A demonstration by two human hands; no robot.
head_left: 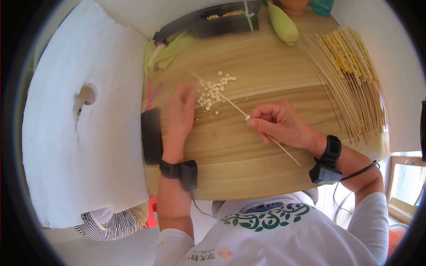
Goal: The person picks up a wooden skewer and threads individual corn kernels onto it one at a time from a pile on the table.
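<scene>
A thin wooden skewer (230, 103) lies slantwise in my right hand (282, 124), whose thumb and fingers are pinched on it. One pale corn kernel (247, 118) sits on the skewer at my thumb tip. The skewer's far end reaches over a loose scatter of pale corn kernels (216, 95) on the wooden table (230, 150). Just left of those kernels is my left hand (179, 108), raised and smeared by motion. Whether its fingers hold anything cannot be made out.
Bare skewers (330, 88) and skewers threaded with corn kernels (348, 53) lie at the right. At the back are a corn cob in its husk (282, 24) and a black tray (222, 27) containing kernels. Husk leaves (171, 53) and a black box (151, 135) line the left edge.
</scene>
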